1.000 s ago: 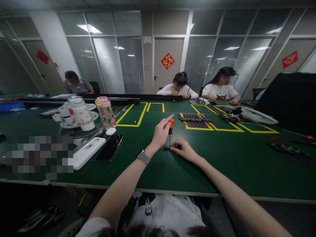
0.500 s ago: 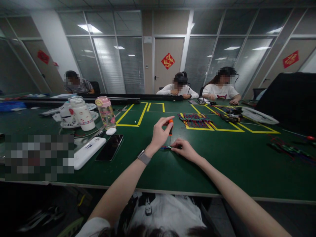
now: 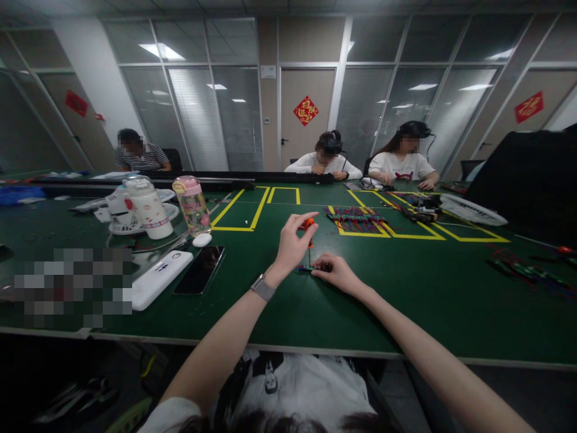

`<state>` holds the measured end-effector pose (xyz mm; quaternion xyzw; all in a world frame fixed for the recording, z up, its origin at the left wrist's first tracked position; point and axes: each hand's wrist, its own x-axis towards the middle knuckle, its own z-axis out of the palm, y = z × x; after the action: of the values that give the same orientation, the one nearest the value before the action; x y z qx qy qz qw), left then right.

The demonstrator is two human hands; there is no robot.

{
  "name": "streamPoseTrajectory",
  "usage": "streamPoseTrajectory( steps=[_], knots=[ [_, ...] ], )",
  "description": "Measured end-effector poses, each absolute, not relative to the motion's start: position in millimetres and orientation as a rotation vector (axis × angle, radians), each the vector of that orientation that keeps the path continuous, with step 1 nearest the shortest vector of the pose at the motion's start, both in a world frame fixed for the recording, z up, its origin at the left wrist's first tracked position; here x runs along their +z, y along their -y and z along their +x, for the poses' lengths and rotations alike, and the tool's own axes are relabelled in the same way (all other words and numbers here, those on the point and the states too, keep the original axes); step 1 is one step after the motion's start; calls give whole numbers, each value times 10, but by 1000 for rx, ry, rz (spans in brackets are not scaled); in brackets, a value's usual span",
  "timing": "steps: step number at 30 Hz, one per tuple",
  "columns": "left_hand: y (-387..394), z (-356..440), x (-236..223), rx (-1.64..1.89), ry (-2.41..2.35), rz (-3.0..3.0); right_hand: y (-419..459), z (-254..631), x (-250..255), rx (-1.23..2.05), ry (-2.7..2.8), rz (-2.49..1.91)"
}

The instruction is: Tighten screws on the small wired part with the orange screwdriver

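Note:
My left hand [image 3: 294, 239] is closed around the orange-and-black handle of a screwdriver [image 3: 309, 240], which stands upright. Its thin shaft points down at a small green circuit board [image 3: 307, 268] on the table, with coloured wires at its left end. Fingers of my right hand [image 3: 336, 270] pinch the right end of this board and keep it low at the table top. The exact spot where the tip meets the board is too small to make out.
Beyond my hands lies a bundle of wired circuit boards [image 3: 358, 220], with more boards [image 3: 532, 270] at the right. A black phone [image 3: 201, 270], a white power bank [image 3: 162, 279] and two bottles [image 3: 193, 207] stand or lie left. Three people sit across the green table [image 3: 252, 322].
The fingers of my left hand have shifted slightly on the screwdriver handle. Both hands stay in nearly the same place, and the view has moved a touch.

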<state>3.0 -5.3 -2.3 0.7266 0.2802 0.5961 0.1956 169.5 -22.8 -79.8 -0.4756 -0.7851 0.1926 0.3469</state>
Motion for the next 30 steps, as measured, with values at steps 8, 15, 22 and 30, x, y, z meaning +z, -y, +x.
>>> streamPoseTrajectory(
  steps=[8,15,22,30],
  knots=[
    [53,30,-17,1659,-686,1995,256,1688,-774,494,2033,-1206],
    [64,28,-16,1683,-766,2041,247,1689,-785,522,2001,-1235],
    [36,40,-44,1656,-713,2010,216,1705,-798,559,1986,-1246],
    [14,48,-59,1520,-612,1898,225,1701,-801,563,1995,-1218]
  ],
)
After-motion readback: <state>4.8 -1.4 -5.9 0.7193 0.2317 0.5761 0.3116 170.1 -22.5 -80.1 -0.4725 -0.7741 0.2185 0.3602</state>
